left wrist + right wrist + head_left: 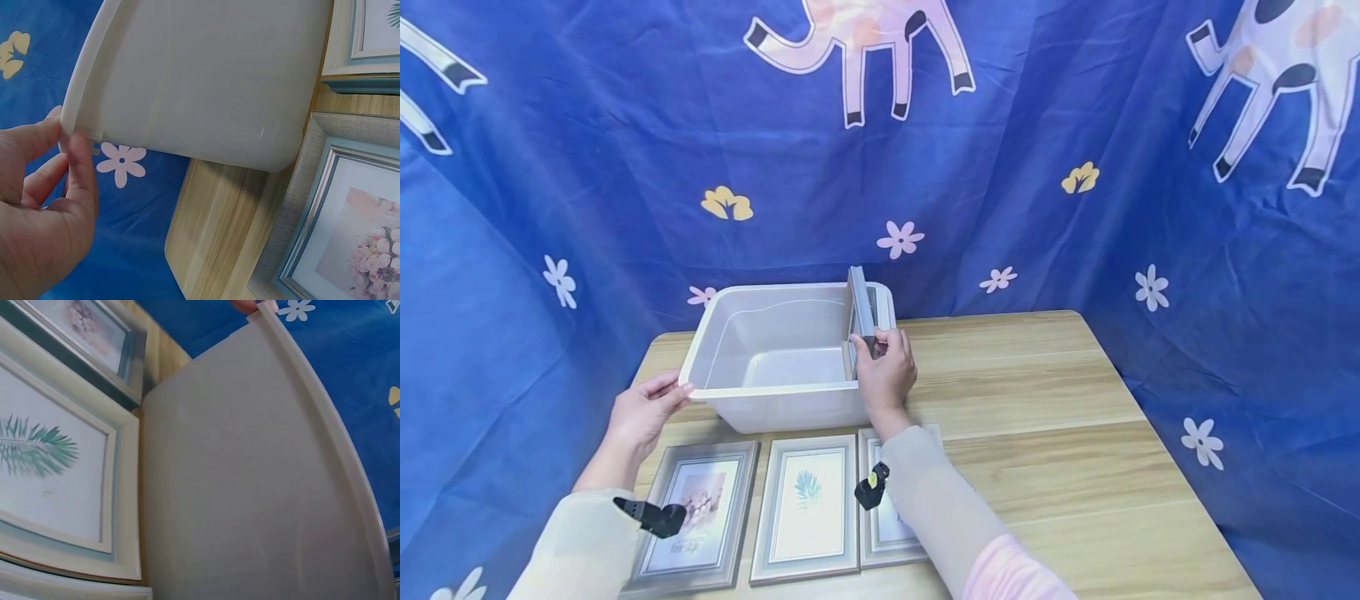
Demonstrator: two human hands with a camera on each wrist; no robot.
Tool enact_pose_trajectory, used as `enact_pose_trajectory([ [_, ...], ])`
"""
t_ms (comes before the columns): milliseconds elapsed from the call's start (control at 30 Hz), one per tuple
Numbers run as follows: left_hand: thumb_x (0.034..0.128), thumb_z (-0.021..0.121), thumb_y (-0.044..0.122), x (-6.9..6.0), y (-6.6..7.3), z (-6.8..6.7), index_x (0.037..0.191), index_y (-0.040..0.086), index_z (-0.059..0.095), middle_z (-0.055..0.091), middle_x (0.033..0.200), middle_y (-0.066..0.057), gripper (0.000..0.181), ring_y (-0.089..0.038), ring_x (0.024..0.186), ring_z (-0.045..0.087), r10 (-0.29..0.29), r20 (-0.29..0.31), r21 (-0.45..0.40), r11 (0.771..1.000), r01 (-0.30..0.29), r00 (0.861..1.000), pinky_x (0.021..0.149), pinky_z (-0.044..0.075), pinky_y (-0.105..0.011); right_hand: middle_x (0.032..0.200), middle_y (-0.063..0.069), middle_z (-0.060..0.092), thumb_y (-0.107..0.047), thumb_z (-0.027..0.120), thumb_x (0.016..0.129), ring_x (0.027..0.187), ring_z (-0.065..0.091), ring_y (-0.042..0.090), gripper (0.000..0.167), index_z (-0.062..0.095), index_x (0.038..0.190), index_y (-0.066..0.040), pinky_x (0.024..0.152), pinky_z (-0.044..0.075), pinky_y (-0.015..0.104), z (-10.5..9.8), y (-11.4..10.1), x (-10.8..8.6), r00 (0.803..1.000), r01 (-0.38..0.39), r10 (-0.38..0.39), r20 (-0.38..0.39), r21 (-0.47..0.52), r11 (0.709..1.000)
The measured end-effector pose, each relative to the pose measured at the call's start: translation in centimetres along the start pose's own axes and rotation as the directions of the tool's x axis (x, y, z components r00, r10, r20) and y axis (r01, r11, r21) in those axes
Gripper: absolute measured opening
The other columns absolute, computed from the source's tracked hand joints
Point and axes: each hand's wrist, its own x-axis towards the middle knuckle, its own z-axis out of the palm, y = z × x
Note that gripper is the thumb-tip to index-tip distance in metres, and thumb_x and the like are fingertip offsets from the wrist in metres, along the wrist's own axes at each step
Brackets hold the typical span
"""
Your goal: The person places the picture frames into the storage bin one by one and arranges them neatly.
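A white plastic tub (pixel 775 390) stands at the back of the table. My left hand (pixel 643 417) pinches the rim at its front left corner, thumb and fingers on either side, as the left wrist view also shows. At the tub's right end my right hand (pixel 889 375) grips a grey picture frame (pixel 862 302) by its near end. That frame stands on edge inside the tub, its top above the rim. Something frame-like shows just right of it, largely hidden. In the right wrist view, the tub's wall (pixel 237 456) blocks sight of the right hand.
Three picture frames lie face up before the tub: one with pink flowers (pixel 700 504), one with a green leaf (pixel 808 500), and one (pixel 868 450) partly under my right forearm. Wooden tabletop (pixel 1037 400) extends rightward. Blue patterned cloth (pixel 647 167) hangs behind and at both sides.
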Motion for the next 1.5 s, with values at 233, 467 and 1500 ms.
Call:
enact_pose_trajectory([
  [233, 0.0912, 0.063, 0.005, 0.1, -0.2, -0.1, 0.137, -0.019, 0.031, 0.062, 0.08, 0.017, 0.061, 0.003, 0.074, 0.061, 0.009, 0.001, 0.013, 1.0, -0.009, 1.0, 0.071, 0.054, -0.012, 0.078, 0.001, 0.061, -0.027, 0.087, 0.067, 0.068, 0.059, 0.015, 0.035, 0.061, 0.083, -0.01, 0.068, 0.038, 0.037, 0.0, 0.7, -0.7, 0.998, 0.06, -0.061, -0.015, -0.029, 0.998],
  [467, 0.0896, 0.067, 0.011, 0.1, -0.2, -0.1, 0.137, -0.019, 0.033, 0.062, 0.082, 0.015, 0.065, 0.003, 0.075, 0.061, 0.01, -0.008, 0.048, 0.999, -0.009, 1.0, 0.072, 0.054, -0.013, 0.076, 0.0, 0.058, -0.027, 0.088, 0.065, 0.069, 0.056, 0.017, 0.036, 0.06, 0.081, -0.011, 0.069, 0.035, 0.038, -0.1, 1.0, -1.2, 0.996, 0.086, -0.087, -0.032, -0.039, 0.996],
  [1500, 0.09, 0.067, 0.012, -0.5, 0.3, 0.3, 0.138, -0.018, 0.031, 0.06, 0.08, 0.017, 0.067, 0.004, 0.074, 0.06, -0.02, -0.012, 0.047, 0.999, 0.02, 1.0, 0.073, 0.054, -0.012, 0.074, -0.001, 0.059, -0.028, 0.088, 0.065, 0.071, 0.057, 0.017, 0.036, 0.058, 0.078, -0.013, 0.071, 0.035, 0.039, -0.4, 1.6, -2.7, 0.999, -0.01, 0.008, -0.032, -0.07, 0.997],
])
